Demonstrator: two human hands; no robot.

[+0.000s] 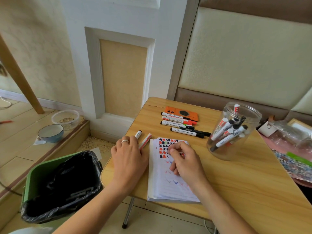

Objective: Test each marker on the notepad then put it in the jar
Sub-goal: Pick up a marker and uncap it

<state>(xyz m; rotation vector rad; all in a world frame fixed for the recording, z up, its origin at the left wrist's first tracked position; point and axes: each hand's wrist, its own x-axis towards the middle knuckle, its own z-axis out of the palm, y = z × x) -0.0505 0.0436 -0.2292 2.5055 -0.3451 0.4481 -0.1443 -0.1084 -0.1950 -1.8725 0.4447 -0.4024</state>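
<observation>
A lined notepad [170,183] lies on the wooden table [236,179], its top covered with red and black star marks. My right hand [184,160] rests on the pad with curled fingers. A speck of red shows beside them, and I cannot tell whether it is ink or something held. My left hand [130,159] lies flat on the table left of the pad, its straight fingers over the lower ends of two white markers [145,140]. Several more markers [181,123] lie in a row at the back. The clear plastic jar [233,132] stands on the right with several markers inside.
An orange case [189,112] lies behind the marker row. A green bin with a black liner [62,181] stands on the floor at the table's left edge. A blue bowl [50,133] and a clear tub [65,118] sit on the floor. Clutter lies beyond the table's right edge.
</observation>
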